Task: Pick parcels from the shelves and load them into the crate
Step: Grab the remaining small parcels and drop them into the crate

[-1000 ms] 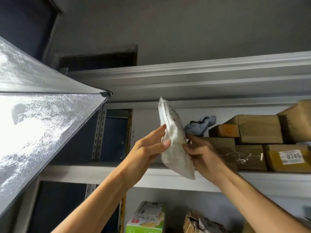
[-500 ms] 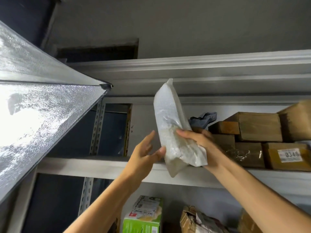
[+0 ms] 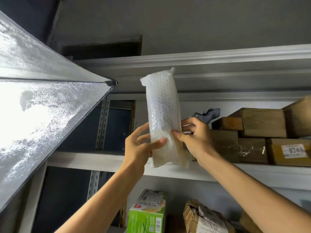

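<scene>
A white bubble-wrap parcel (image 3: 162,113) stands almost upright in front of the upper shelf (image 3: 101,161), its top reaching the shelf board above. My left hand (image 3: 140,148) grips its lower left side with thumb across the front. My right hand (image 3: 196,138) holds its lower right edge, thumb on the front, fingers behind. Brown taped parcels (image 3: 262,122) are stacked on the same shelf to the right, one bearing a label reading 0346 (image 3: 293,150). No crate is in view.
A shiny grey shelf board (image 3: 42,105) juts out at the left, close to my head. A grey cloth (image 3: 209,114) lies behind my right hand. On the shelf below stand a green box (image 3: 148,214) and a crumpled brown parcel (image 3: 203,217).
The parcel has turned from tilted and edge-on to upright with its broad face toward me. My left hand, briefly loose half a second ago, has closed on it again; my right hand shifted to its right edge.
</scene>
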The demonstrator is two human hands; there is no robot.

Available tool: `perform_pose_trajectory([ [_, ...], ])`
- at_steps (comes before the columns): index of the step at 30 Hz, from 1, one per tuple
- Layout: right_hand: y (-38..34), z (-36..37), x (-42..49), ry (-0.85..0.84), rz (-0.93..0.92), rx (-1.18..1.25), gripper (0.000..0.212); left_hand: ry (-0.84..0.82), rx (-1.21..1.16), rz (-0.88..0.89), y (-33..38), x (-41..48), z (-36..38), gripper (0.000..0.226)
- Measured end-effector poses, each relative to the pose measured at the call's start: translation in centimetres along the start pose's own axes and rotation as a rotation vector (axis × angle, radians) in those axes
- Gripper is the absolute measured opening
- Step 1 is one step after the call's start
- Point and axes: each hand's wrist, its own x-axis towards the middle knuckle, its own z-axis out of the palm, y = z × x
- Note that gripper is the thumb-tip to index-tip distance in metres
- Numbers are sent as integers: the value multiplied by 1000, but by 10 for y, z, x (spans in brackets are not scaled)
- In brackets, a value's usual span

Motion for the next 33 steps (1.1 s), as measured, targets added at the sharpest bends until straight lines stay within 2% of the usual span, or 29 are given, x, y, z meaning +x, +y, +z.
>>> perform_pose_trajectory([
  [3, -7, -2, -1, -34, 67, 23, 23, 17, 14, -14, 5, 1, -2, 57],
  [5, -12, -7, -1, -150, 99, 61, 18, 26, 13, -37, 5, 2, -6, 51],
  [8, -15, -12, -2, -324, 181, 321, 25, -34, -70, -132, 4, 8, -13, 32],
  [10, -15, -7, -3, -325, 285, 454, 23, -97, -147, -202, 3, 14, -14, 28],
  [12, -15, 0, -5, -347, 415, 489, 34, -134, -128, -242, 3, 18, -13, 29],
  [14, -14, 3, -7, -416, 459, 475, 42, -163, -24, -261, 2, 17, -14, 32],
  [16, -12, 6, -5, -357, 419, 455, 47, -113, 176, -232, 0, 16, -17, 43],
  [18, -8, 15, -2, -187, 374, 396, 43, 50, 326, -148, 1, 15, -21, 59],
  [19, -6, 21, 0, -113, 348, 299, 42, 92, 331, -90, 4, 16, -24, 57],
  [21, 0, 37, 4, -19, 333, 96, 38, 16, 280, -56, 9, 17, -29, 60],
  [24, 8, 58, 13, 47, 368, -23, 20, -216, 372, -108, 14, 15, -31, 94],
  [25, 11, 65, 16, 60, 374, -44, 16, -246, 429, -109, 13, 17, -32, 97],
  [26, 13, 72, 18, 81, 380, -28, 18, -261, 474, -95, 11, 21, -33, 95],
  [28, 13, 82, 21, 125, 396, 32, 29, -259, 504, -55, 10, 31, -40, 73],
  [30, 16, 84, 28, 28, 334, 47, 28, -225, 565, -38, 6, 43, -55, 61],
  [33, 20, 84, 34, -320, 198, -14, 50, -173, 529, -18, -9, 56, -81, 49],
])
